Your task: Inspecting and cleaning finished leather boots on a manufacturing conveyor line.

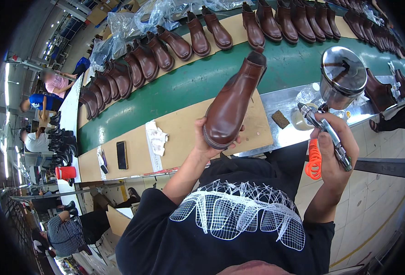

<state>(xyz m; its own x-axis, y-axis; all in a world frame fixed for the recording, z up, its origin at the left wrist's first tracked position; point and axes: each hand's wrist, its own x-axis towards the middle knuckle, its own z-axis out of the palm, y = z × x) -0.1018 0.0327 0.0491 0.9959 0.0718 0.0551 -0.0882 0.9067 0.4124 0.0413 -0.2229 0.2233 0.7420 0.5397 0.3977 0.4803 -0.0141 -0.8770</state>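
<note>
the left hand point(214, 144) holds a glossy reddish-brown leather ankle boot point(232, 103) in front of the person's chest, its rounded toe low and toward the body, its open shaft slanting up and away. the thumb presses on one side of the toe and the fingertips show on the other, so the forefoot is pinched between them.

the right hand point(337, 153) is curled closely around a slim silver metal spray gun point(334, 140); whether its trigger is squeezed i cannot tell. a round, mirror-bright steel cup point(342, 85) sits at the gun, its lid covering the top, so what it holds is hidden. a coiled bright-orange hose point(313, 162) hangs beside the right hand.

near the gun, on a shiny metal work surface point(266, 140), stands a round, pale, translucent container point(299, 121), partly hidden by the gun; its contents cannot be made out. crumpled clear plastic point(307, 95) lies just beyond it, and a rough brown pad point(280, 119) just to its left.

on a flat tan cardboard sheet point(188, 128) lie a white cloth point(156, 140) and a dark phone point(122, 155). farther left stands a bright-red tub point(65, 173), its inside too small to read. similar brown boots point(198, 39) line the far side of a green belt point(166, 103).
</note>
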